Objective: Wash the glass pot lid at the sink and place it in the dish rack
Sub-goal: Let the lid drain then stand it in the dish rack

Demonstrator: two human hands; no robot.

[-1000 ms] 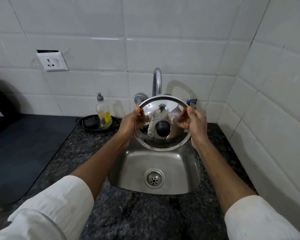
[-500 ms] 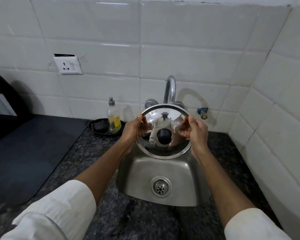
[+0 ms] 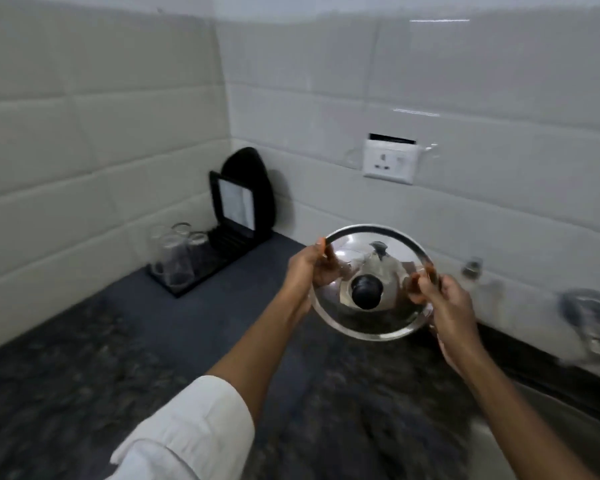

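Note:
The glass pot lid (image 3: 368, 318), round with a metal rim and a black knob, is held up in the air above the dark counter, its face turned toward me. My left hand (image 3: 309, 268) grips its left rim and my right hand (image 3: 447, 306) grips its right rim. The black dish rack (image 3: 219, 251) stands in the far left corner against the tiled walls, well beyond and to the left of the lid. The sink is out of view; only a blurred tap (image 3: 589, 317) shows at the right edge.
Several upturned drinking glasses (image 3: 175, 254) stand in the rack's near end, and a dark plate (image 3: 246, 188) with a black-framed board lean upright at its back. A white wall socket (image 3: 390, 162) is above the lid. Speckled dark counter (image 3: 84, 358) spreads in front.
My view has swung left, from the sink to the counter corner with the dish rack. Both hands carried the lid left, away from the sink, still gripping its rim.

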